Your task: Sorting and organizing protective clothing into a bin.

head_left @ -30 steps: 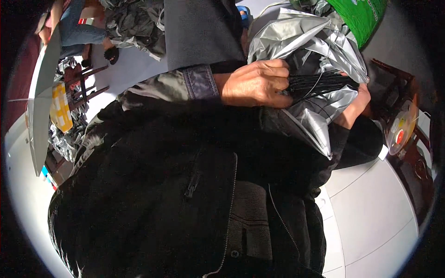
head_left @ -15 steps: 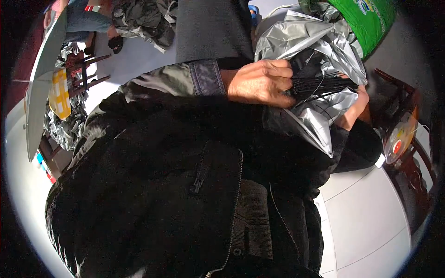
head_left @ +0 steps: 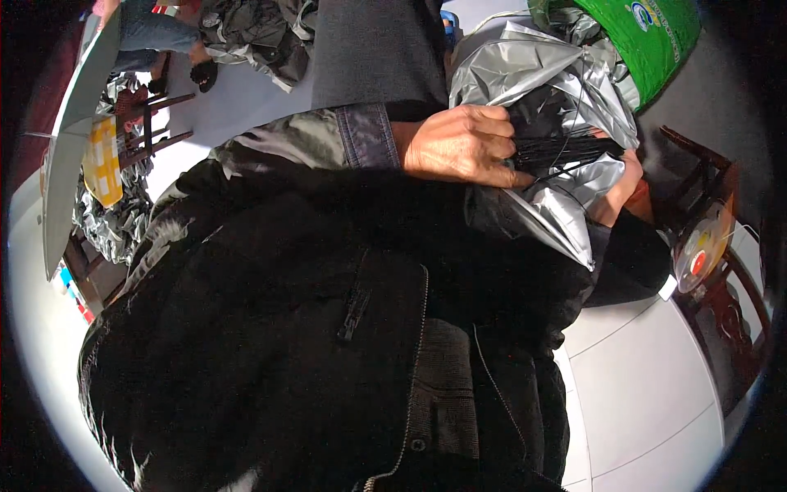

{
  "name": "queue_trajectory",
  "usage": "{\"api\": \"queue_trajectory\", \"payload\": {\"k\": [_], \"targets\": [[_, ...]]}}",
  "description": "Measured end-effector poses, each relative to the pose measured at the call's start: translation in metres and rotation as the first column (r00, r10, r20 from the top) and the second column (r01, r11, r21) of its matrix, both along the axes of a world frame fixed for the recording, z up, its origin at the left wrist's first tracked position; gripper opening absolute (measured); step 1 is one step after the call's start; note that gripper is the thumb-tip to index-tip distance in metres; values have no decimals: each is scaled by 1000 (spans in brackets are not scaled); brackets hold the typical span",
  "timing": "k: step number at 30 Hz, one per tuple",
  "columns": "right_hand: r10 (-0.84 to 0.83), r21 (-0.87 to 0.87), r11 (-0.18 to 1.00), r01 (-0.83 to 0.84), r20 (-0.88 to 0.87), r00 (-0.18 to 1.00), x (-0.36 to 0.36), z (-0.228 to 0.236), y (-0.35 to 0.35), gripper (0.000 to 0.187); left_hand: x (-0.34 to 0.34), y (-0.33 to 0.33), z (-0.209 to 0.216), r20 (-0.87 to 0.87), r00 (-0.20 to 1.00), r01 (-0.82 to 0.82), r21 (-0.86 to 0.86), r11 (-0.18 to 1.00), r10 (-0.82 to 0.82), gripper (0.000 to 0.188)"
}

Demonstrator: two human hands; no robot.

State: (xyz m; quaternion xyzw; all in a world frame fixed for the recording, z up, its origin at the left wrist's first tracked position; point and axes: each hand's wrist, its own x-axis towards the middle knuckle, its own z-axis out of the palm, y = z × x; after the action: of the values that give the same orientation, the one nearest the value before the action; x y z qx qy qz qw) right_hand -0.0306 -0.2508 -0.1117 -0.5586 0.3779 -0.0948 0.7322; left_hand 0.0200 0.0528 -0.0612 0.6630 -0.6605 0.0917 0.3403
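A folded umbrella [head_left: 566,150] with a silver-coated canopy and a bundle of thin black ribs lies across my lap at the upper right. My left hand [head_left: 463,146] is closed on the left end of the ribs, fingers curled, with the thumb side toward my body. At the opposite end my right hand [head_left: 620,187] grips the rib bundle, partly covered by silver cloth. Loose canopy fabric [head_left: 516,61] bulges beyond both hands, and a pointed fold of it hangs toward my jacket. Some thin ribs stick out across the cloth. The fingertips of both hands are partly hidden.
A green bag [head_left: 648,45] with silver fabric at its mouth stands at the far right. Near it are a dark wooden stool [head_left: 697,164] and a round clear container [head_left: 703,246]. Another person's leg [head_left: 160,37] and heaped dark fabric [head_left: 254,37] are at the far left.
My right hand has shifted slightly left with its end of the ribs, and the pointed silver fold has dipped a little. My left hand keeps its hold, one finger reaching slightly further right.
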Motion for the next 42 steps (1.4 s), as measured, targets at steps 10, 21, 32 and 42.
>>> {"api": "queue_trajectory", "payload": {"k": [10,21,32,42], "targets": [[-40,-736,653,177,200,979,-28,-146,-49,37,8,-24,3,49,998,33,107,994,-39,51],[-464,-455,826,331,-219,858,21,-122,-14,40,9,-50,43,-56,975,220,185,958,-213,46],[-437,-258,883,393,-145,888,41,-105,28,31,12,-34,53,-54,980,200,296,934,-193,49],[-408,-103,911,399,-88,909,31,-33,40,21,28,-37,45,-25,945,307,417,856,-326,45]]}}
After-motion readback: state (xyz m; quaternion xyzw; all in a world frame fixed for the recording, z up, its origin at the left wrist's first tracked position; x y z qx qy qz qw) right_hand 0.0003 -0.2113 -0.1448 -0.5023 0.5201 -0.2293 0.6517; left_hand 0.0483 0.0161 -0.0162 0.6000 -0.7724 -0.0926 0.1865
